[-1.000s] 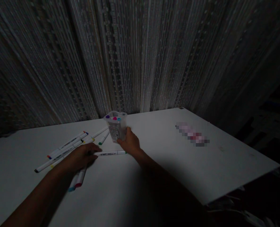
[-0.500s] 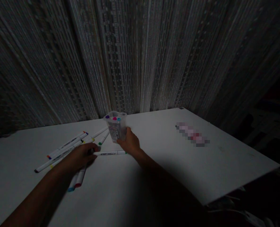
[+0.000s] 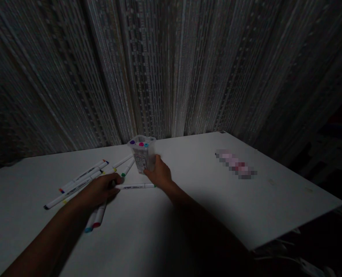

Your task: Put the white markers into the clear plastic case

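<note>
My right hand (image 3: 159, 173) grips the lower right side of a clear plastic marker container (image 3: 142, 157), which stands upright with a printed label on its front. Purple, pink and light blue marker ends show inside it. With closed fingers, my left hand (image 3: 105, 188) holds the left end of a white marker (image 3: 136, 186) that has a green right end. Two markers with red and blue ends (image 3: 95, 219) stick out below my left hand. A green-ended marker (image 3: 128, 167) lies between the container and my left hand.
Several loose white markers (image 3: 80, 181) lie spread on the white table (image 3: 205, 169) at the left. A pixelated pinkish object (image 3: 236, 164) lies at the right. Behind the table hangs a striped curtain (image 3: 171, 69). The table's right edge borders a dark area.
The view has shifted very slightly. Both hands, the container and the markers keep nearly the same places.
</note>
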A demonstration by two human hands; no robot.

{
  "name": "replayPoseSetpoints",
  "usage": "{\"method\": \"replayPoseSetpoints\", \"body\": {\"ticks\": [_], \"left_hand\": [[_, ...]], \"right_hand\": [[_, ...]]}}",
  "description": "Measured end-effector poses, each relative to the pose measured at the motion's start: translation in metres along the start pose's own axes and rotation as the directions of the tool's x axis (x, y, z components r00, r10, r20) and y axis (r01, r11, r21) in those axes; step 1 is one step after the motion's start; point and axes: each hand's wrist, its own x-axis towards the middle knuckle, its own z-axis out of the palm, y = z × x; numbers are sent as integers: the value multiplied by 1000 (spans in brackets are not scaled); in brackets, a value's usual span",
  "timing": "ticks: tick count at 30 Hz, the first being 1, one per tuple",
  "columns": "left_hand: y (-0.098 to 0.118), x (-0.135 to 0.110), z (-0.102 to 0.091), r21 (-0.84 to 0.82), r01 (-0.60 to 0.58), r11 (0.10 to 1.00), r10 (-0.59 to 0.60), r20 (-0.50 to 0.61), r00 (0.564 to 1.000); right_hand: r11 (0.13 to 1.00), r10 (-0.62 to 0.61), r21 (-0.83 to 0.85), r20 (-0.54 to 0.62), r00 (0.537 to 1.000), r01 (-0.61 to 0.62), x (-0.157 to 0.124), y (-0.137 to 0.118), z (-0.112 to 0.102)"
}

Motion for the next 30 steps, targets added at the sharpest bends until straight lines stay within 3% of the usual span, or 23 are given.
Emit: {"method": "replayPoseSetpoints", "body": {"ticks": [7, 16, 21, 23, 30], "left_hand": [[-11, 5, 9, -178, -70, 982, 69, -11, 998], [-16, 6, 8, -112, -6, 994, 8, 18, 1000], [-18, 7, 12, -219, -280, 935, 268, -85, 960], [-18, 8, 13, -244, -316, 917, 308, -72, 949], [-16, 9, 12, -270, -222, 937, 218, -43, 975]], "right_hand": [[1000, -2, 20, -2, 1000, 2, 1, 0, 0], [1000, -10, 21, -8, 1000, 10, 2, 1, 2], [1000, -17, 20, -14, 1000, 17, 2, 1, 2], [1000, -15, 17, -11, 1000, 16, 2, 1, 2], [1000, -10, 27, -7, 1000, 10, 2, 1, 1]]}}
